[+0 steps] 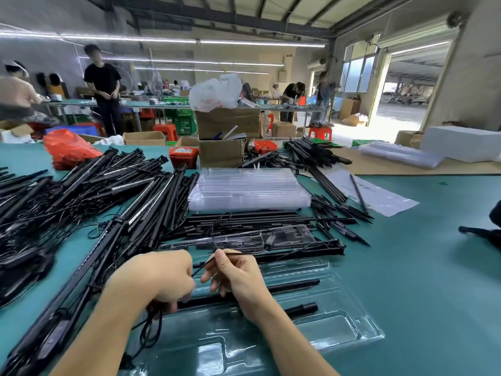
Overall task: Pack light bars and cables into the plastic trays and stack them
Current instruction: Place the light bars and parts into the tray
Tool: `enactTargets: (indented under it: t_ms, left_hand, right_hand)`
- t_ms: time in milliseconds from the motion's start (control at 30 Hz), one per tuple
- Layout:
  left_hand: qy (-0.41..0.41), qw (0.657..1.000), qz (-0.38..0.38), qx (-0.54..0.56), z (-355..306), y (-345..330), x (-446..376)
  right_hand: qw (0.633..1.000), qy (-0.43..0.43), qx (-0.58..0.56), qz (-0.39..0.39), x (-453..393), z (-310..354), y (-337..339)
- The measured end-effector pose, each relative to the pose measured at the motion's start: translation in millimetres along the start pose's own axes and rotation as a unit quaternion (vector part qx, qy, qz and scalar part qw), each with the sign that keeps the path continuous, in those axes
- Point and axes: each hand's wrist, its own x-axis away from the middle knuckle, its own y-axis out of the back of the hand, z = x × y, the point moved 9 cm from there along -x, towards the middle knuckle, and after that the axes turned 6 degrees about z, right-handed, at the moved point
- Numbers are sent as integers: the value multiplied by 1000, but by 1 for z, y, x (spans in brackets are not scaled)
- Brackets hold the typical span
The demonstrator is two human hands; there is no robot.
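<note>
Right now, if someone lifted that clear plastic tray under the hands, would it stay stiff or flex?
The clear tray looks thin and see-through, so it would probably flex and feel light. Its moulded channels likely add some stiffness. The black bars lying in them could roll or slide if it tilts.

We are in a factory assembly hall: long green-topped work tables [406,267] run in rows under tube lights [162,39] and a steel-beamed roof, with other workers [104,88] standing at the benches behind. Around us lie heaps of black light bars [81,191], a stack of clear plastic trays [249,191], cardboard boxes [227,123], red stools [166,130] and green crates [184,123]. A wide roll-up door [406,85] opens onto a yard.
</note>
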Motion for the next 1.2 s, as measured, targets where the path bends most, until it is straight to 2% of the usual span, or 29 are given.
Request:
enactTargets:
  t_ms: [67,167,267,333,400,500,633,800,933,1033,1200]
  left_hand:
    - [-91,984,47,146,-6,1,2]
    - [-200,937,37,285,-4,9,5]
    - [-229,875,-25,425,9,10,-5]
    - [-199,865,-113,448,25,8,-14]
    - [-169,884,-154,407,34,1,-19]
    - [-185,920,-103,329,23,-15,-17]
    - [-193,933,-98,288,12,-21,-8]
    - [-76,979,-117,151,38,-26,-1]
    - [27,994,-87,66,63,-28,18]
    - [83,994,-36,67,86,-30,30]
    - [96,985,52,135,98,-48,34]
  right_hand:
    - [1000,9,6,3,-1,1,0]
    - [1000,7,2,7,-2,2,0]
    - [999,6,47,19,-3,0,-4]
    - [998,6,61,22,-3,-2,-6]
    - [999,5,49,17,-4,-3,-4]
    - [1000,2,16,3,-5,-4,1]
    - [999,5,32,-15,-5,-5,3]
    - [999,-3,7,-40,-4,-7,10]
    - [999,-6,-19,-48,-3,-9,16]
    - [999,-5,-22,-46,-3,-9,16]
    - [999,-6,-18,-42,-4,-11,16]
